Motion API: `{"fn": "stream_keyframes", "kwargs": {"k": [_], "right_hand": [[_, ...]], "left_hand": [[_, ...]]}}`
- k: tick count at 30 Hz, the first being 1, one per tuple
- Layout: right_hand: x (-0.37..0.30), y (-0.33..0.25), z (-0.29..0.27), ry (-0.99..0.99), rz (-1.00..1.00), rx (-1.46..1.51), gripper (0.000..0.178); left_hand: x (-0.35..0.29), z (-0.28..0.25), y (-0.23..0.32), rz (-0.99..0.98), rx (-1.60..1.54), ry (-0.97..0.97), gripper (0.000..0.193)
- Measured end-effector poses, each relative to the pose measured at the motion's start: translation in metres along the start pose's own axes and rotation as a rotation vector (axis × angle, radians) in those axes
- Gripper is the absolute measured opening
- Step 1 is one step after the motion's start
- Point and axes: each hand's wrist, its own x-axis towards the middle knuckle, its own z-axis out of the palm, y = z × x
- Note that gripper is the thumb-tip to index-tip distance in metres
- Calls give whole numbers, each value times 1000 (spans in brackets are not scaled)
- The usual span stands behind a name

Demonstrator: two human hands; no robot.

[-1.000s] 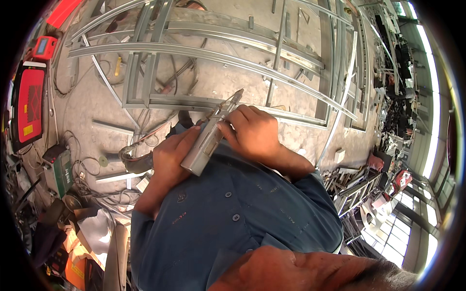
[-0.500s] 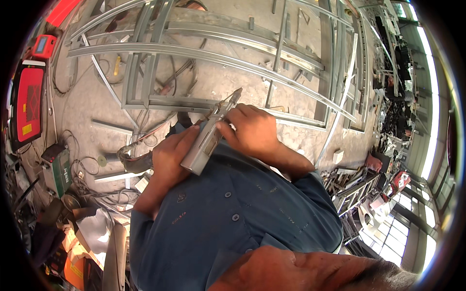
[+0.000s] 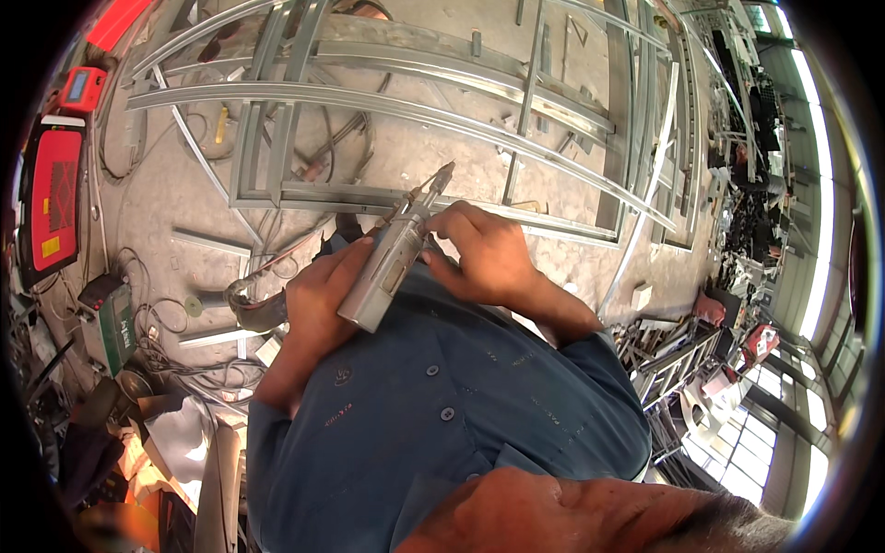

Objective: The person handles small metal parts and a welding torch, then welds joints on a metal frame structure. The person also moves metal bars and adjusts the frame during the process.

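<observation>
A silver-grey welding gun (image 3: 376, 288) with a narrow pointed nozzle (image 3: 444, 175) lies slantwise in front of my shirt, its tip aimed away from me and to the right. My left hand (image 3: 321, 297) is closed around its body from the left; part of the grip is hidden beneath the tool. At its right side is my right hand (image 3: 486, 253), the index fingertip at the gun's front section. The right thumb stands apart from the index finger, and I see nothing held between them. A dark thick hose (image 3: 258, 309) curves left of my left hand.
Ahead, a welded metal frame (image 3: 396, 103) of long bars covers much of the floor. Cables (image 3: 207, 369) coil at the left near a green box-shaped machine (image 3: 109, 323) and a red machine (image 3: 57, 198). A loose metal bar (image 3: 212, 241) lies near the hose.
My right thumb has come off the gun's side and the right fingers have spread slightly. The gun and my left hand have shifted a little to the left.
</observation>
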Motion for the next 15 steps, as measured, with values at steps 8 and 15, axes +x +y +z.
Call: {"fn": "stream_keyframes", "kwargs": {"k": [8, 15], "right_hand": [[-3, 3, 0, -100, 14, -117, 23], [-7, 7, 4, -97, -5, -134, 22]], "left_hand": [[1, -2, 1, 16, 9, 3, 55], [5, -5, 4, 19, 10, 1, 54]]}}
